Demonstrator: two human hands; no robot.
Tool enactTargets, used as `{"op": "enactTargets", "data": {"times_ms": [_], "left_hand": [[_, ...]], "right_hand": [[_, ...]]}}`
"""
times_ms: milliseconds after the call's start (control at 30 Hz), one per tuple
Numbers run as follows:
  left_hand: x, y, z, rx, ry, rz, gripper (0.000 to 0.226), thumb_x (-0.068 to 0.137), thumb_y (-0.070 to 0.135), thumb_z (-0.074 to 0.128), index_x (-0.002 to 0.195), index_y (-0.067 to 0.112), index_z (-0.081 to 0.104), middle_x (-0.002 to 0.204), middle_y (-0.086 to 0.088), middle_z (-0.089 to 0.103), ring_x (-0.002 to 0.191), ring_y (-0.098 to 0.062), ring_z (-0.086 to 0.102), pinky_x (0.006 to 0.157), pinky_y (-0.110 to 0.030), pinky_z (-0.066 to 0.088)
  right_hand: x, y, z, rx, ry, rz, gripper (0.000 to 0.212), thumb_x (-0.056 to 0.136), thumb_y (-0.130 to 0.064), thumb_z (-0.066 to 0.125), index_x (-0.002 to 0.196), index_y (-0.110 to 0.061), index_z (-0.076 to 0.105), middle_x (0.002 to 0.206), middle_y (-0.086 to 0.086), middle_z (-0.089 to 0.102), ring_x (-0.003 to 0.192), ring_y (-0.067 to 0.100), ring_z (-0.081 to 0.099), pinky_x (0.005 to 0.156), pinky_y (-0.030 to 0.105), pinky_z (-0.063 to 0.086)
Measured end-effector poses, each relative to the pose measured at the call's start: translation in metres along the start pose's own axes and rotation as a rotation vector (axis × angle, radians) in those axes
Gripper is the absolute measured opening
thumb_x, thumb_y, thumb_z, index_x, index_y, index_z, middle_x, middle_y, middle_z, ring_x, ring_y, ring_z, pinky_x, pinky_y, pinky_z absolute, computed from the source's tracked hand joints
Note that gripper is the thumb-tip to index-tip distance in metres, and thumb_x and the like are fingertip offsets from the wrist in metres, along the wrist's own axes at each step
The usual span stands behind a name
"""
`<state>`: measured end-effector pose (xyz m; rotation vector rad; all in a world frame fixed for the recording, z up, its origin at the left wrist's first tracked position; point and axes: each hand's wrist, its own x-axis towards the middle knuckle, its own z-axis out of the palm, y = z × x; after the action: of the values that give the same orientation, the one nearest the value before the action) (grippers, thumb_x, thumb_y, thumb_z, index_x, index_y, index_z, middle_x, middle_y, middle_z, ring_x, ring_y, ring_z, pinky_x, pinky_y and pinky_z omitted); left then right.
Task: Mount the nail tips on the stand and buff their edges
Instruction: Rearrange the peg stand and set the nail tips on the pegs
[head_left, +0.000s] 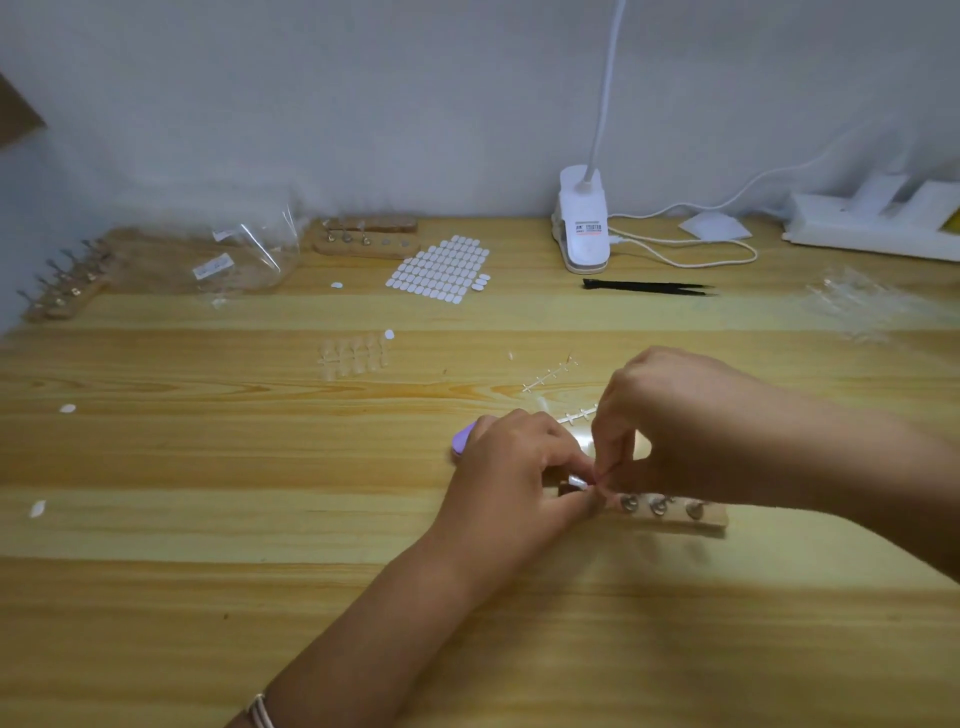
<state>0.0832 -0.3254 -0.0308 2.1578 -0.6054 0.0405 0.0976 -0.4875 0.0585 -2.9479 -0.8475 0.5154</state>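
1. Pale wall behind; the wooden table (208, 519) fills most of the view.
2. The right hand (670, 415) reaches in from the right, with thumb and forefinger curled down to a pinch. The left hand (519, 467) meets it, its fingers also curled and pinching at the same spot.
3. Far back are a clip lamp (584, 223) and a sheet of adhesive tabs (439, 270).
4. The stand (670, 512) lies just under the hands. Three of its metal pegs show bare to the right of the pinch.
5. A strip of nail tips (353, 356) waits well apart, up the table, unbroken.
6. A purple buffer (462, 439) peeks out behind the left hand. Whether it is held or merely lying there I cannot tell.
7. The nail tip (577, 483), small and white, sits between both sets of fingertips at the stand's left end.
8. Judging by this, mounting has only begun. Most pegs need tips, and the edge buffing seems to be still to come.
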Motion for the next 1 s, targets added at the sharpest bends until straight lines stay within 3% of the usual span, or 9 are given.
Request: {"op": "enactTargets", "data": {"times_ms": [133,267,400,633,733,833,1000], "left_hand": [[-0.004,0.005,-0.002,0.156,0.042,0.093,0.011,0.071,0.034,0.076,0.078,0.025,0.075,0.085,0.011,0.065,0.087,-0.012,0.058,0.086,-0.032,0.035],[-0.005,-0.001,-0.012,0.356,0.057,0.094,0.037,0.07,0.051,0.071,0.095,0.024,0.075,0.096,0.009,0.066,0.095,-0.016,0.059,0.087,-0.033,0.036],[-0.005,-0.004,-0.016,0.573,0.014,0.088,0.053,0.076,0.065,0.052,0.095,0.02,0.074,0.094,0.005,0.064,0.094,-0.019,0.058,0.086,-0.031,0.034],[-0.006,-0.003,-0.011,0.664,0.0,0.1,0.052,0.078,0.062,0.049,0.098,0.019,0.07,0.1,0.003,0.064,0.1,-0.019,0.058,0.089,-0.033,0.038],[-0.006,-0.004,-0.01,0.669,0.012,0.099,0.05,0.078,0.06,0.051,0.098,0.018,0.07,0.099,0.003,0.063,0.099,-0.019,0.059,0.09,-0.032,0.036],[-0.006,-0.004,-0.008,0.677,0.03,0.1,0.05,0.076,0.057,0.055,0.1,0.017,0.071,0.095,0.003,0.064,0.097,-0.02,0.06,0.09,-0.033,0.036],[-0.005,-0.001,-0.007,0.658,0.007,0.075,0.048,0.074,0.056,0.055,0.096,0.017,0.072,0.094,0.004,0.064,0.097,-0.019,0.059,0.09,-0.033,0.037]], "right_hand": [[0.015,0.022,-0.012,0.308,0.035,-0.007,0.004,0.081,-0.025,0.081,0.083,-0.028,0.08,0.074,-0.012,0.075,0.067,-0.005,0.063,0.061,0.014,0.046],[0.045,0.029,0.0,0.364,0.184,0.004,0.011,0.085,-0.015,0.077,0.095,-0.018,0.079,0.082,-0.009,0.074,0.067,-0.005,0.06,0.062,0.006,0.039],[0.058,0.025,0.02,0.338,0.208,-0.007,0.017,0.081,-0.013,0.076,0.098,-0.017,0.078,0.082,-0.009,0.068,0.07,0.001,0.054,0.066,0.014,0.041],[0.055,0.026,0.029,0.394,0.312,0.018,0.012,0.078,-0.013,0.082,0.089,-0.014,0.078,0.08,-0.004,0.069,0.075,0.009,0.06,0.072,0.028,0.049],[0.053,0.027,0.032,0.439,0.37,0.047,0.014,0.075,-0.014,0.085,0.087,-0.012,0.079,0.082,0.0,0.074,0.068,0.002,0.058,0.068,0.02,0.046],[0.051,0.029,0.034,0.467,0.39,0.078,0.014,0.072,-0.014,0.088,0.083,-0.012,0.079,0.074,-0.008,0.069,0.062,-0.009,0.052,0.062,0.006,0.037],[0.048,0.029,0.039,0.588,0.432,0.066,0.01,0.07,-0.009,0.087,0.074,-0.015,0.079,0.073,-0.007,0.074,0.068,0.001,0.064,0.067,0.01,0.044]]}}
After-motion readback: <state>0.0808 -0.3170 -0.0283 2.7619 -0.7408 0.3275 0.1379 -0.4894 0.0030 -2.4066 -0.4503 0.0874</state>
